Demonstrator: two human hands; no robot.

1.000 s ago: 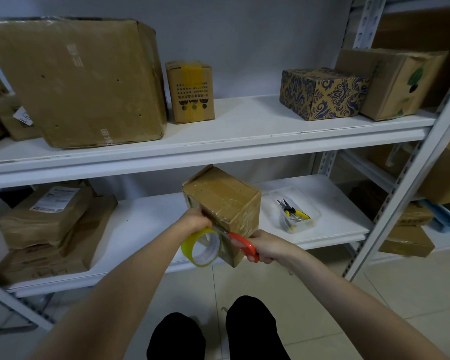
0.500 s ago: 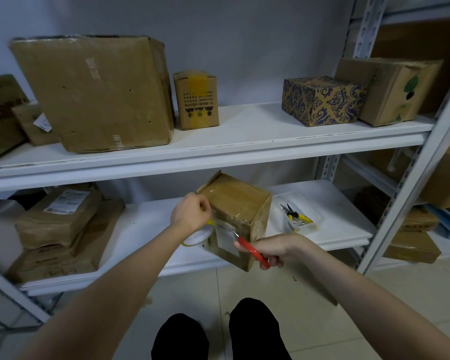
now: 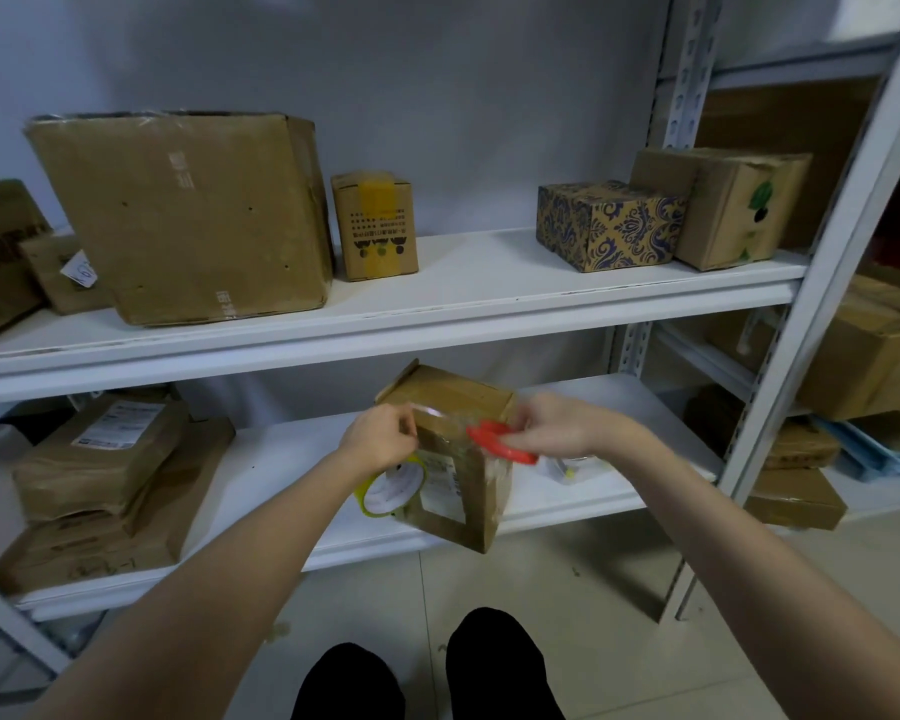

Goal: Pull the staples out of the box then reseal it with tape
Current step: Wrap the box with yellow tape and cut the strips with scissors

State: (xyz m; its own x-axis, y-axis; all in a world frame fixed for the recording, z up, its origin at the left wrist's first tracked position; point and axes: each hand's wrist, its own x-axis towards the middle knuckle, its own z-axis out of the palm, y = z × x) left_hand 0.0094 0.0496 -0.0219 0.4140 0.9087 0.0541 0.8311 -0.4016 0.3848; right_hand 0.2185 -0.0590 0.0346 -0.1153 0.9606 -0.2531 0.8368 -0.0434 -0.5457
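Head view: resealing stage, by the look of it. Box (image 3: 453, 491) on the front edge of the lower shelf (image 3: 281, 459), glossy clear tape across its top. Left hand (image 3: 380, 439) pinching the tape strip (image 3: 440, 410) at the box's top edge, with the tape roll (image 3: 391, 488) just below. Right hand (image 3: 562, 428) curled round red scissors (image 3: 500, 441) beside the strip. No staples visible. Probably left: cutting and pressing down.

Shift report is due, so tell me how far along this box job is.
Done: glossy tape already covers the box front; staples cannot be seen. In hand: the left hand pinches a tape strip across the top edge, tape roll beneath it; the right hand holds red scissors at the strip. Remaining: cut, press down, probably tape the raised rear flap.
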